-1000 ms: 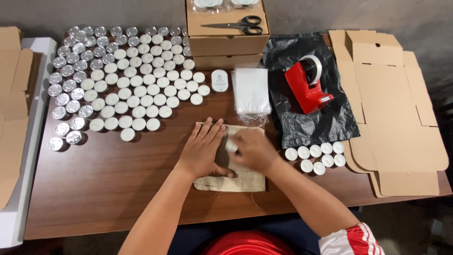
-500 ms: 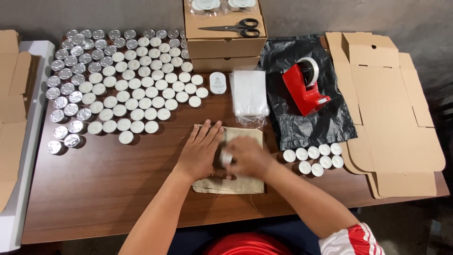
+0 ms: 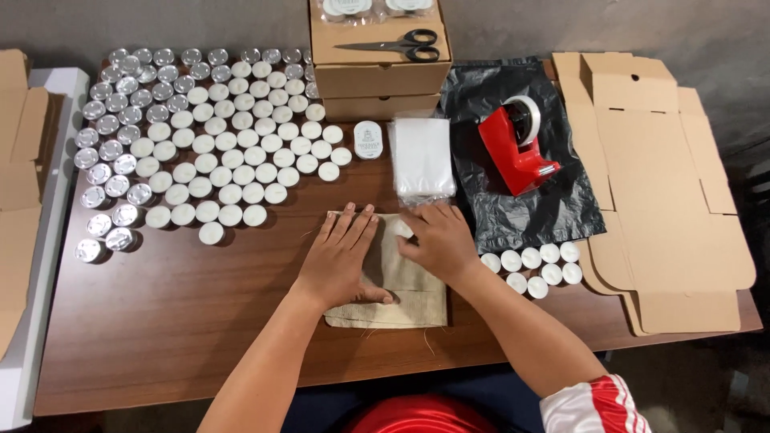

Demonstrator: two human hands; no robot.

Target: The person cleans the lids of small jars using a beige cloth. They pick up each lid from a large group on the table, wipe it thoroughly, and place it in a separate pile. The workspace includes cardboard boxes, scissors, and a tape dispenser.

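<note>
Both hands rest on a small burlap pouch (image 3: 405,289) lying flat on the wooden surface (image 3: 160,321), low and centre in the frame. The left hand (image 3: 341,256) lies spread, palm down, pinning the pouch's left half. The right hand (image 3: 437,240) curls at the pouch's upper right corner, its grip pinching a tealight (image 3: 403,229) at the mouth of the pouch; how far the candle is inside cannot be told.

Judging from the layout, the filling looks to be at an early stage: a big field of tealights (image 3: 208,152) fills the upper left of the frame, and a small cluster of tealights (image 3: 533,269) sits just to the right of the right wrist. The pouch looks nearly flat, so little seems to be in it.

Above the hands lie a stack of clear bags (image 3: 421,156), a red tape dispenser (image 3: 513,148) on black plastic (image 3: 561,208), scissors (image 3: 397,46) on stacked cardboard boxes (image 3: 377,80), and flat box blanks (image 3: 666,184) at the right edge.
</note>
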